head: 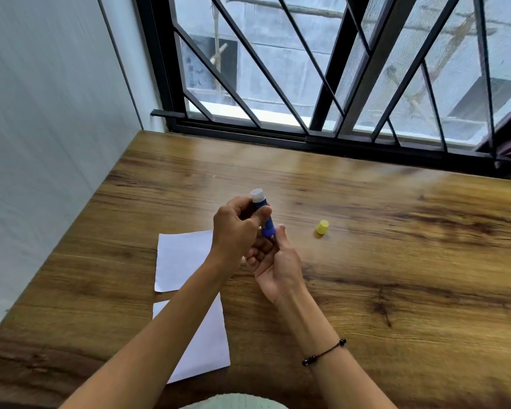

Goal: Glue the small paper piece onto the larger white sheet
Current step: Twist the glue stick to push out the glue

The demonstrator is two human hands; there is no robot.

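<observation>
A blue glue stick point(268, 225) with a white open top points up and away over the wooden table point(366, 261). My left hand point(236, 231) grips its upper barrel. My right hand point(275, 261), palm up, holds its bottom end with fingertips. Its yellow cap point(322, 227) lies on the table to the right, apart from both hands. Two white paper sheets lie under my left forearm: a far one point(180, 258) and a near one point(210, 346), each partly hidden by the arm. I cannot tell which is the smaller piece.
A white wall point(42, 143) borders the table on the left. A window with black metal bars point(322, 84) runs along the far edge. A black beaded bracelet point(325, 352) circles my right wrist.
</observation>
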